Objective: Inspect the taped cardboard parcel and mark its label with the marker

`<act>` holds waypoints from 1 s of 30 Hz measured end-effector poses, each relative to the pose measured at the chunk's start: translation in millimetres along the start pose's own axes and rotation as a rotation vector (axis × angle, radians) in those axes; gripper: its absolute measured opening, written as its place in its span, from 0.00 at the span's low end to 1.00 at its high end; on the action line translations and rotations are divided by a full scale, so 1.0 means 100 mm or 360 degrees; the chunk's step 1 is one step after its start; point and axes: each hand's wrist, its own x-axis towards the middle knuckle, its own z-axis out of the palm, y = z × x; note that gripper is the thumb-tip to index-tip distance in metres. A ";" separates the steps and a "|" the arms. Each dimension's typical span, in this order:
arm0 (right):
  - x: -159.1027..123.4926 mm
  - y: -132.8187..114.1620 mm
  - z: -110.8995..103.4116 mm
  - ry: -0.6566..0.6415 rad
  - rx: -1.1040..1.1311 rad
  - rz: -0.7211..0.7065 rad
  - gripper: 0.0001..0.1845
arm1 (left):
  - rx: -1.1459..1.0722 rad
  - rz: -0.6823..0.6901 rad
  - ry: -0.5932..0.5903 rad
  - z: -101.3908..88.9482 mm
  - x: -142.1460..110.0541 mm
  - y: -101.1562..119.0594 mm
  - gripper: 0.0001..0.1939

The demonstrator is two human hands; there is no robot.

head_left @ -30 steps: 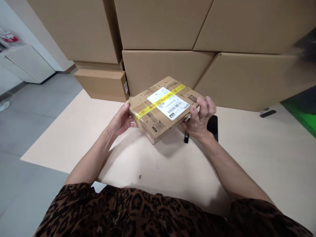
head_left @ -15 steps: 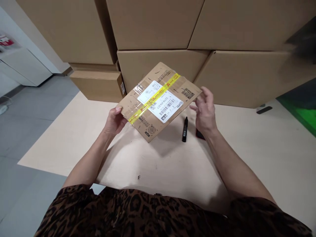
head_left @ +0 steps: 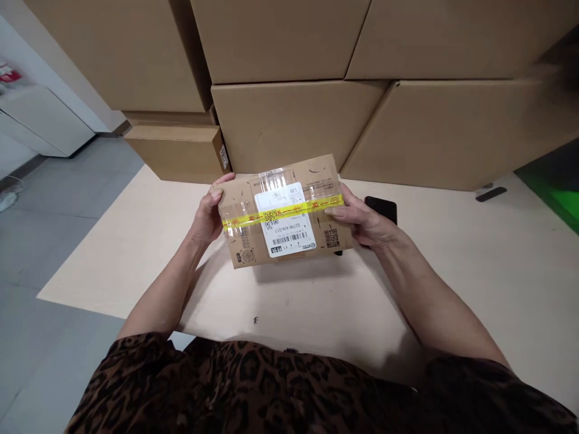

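A small cardboard box (head_left: 244,199) is held up over the pale tabletop, slightly tilted. Its top face carries a white shipping label (head_left: 292,232) and a strip of yellow printed tape (head_left: 244,219) running across it. My left hand (head_left: 209,211) grips the box's left edge, thumb on top. At the right end my right hand (head_left: 364,217) is closed on it, with the thumb over the face. Just beyond that hand lies a black phone (head_left: 383,208), partly covered. Most of a black marker is hidden under the box, and only its end (head_left: 338,253) shows.
Large cardboard cartons (head_left: 289,129) are stacked along the back of the table (head_left: 289,301). A smaller brown box (head_left: 174,154) stands at the back left. A dark flat object (head_left: 491,194) lies at the back right, near a green surface (head_left: 561,193).
The box has turned nearly level and come down a little. My right hand, loosely at the corner before, now grips the right end. The phone shows more; the marker is mostly covered.
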 end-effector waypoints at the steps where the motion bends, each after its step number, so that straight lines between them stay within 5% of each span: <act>1: 0.02 0.02 0.03 0.0029 0.0023 -0.0033 0.55 | 0.0005 0.0044 0.0022 -0.01 0.01 -0.01 0.36; 4: 0.09 0.09 0.05 0.0122 0.0030 -0.0202 0.53 | 0.0004 0.0093 -0.0010 0.03 0.00 -0.04 0.37; 9: 0.19 0.24 0.01 0.0355 -0.0023 -0.0498 0.50 | 0.0041 -0.0173 -0.0337 0.16 -0.07 -0.12 0.45; 13: 0.21 0.30 0.01 0.0363 -0.0146 -0.0641 0.51 | 0.0088 -0.0342 -0.0269 0.17 -0.10 -0.19 0.46; 21: 0.17 0.24 -0.08 0.0261 -0.0049 -0.0343 0.55 | 0.0072 -0.0107 -0.0047 0.00 0.03 0.03 0.26; 30: 0.06 0.11 -0.09 0.0143 -0.0189 -0.0023 0.58 | 0.0199 -0.0149 -0.0082 -0.10 0.05 0.20 0.27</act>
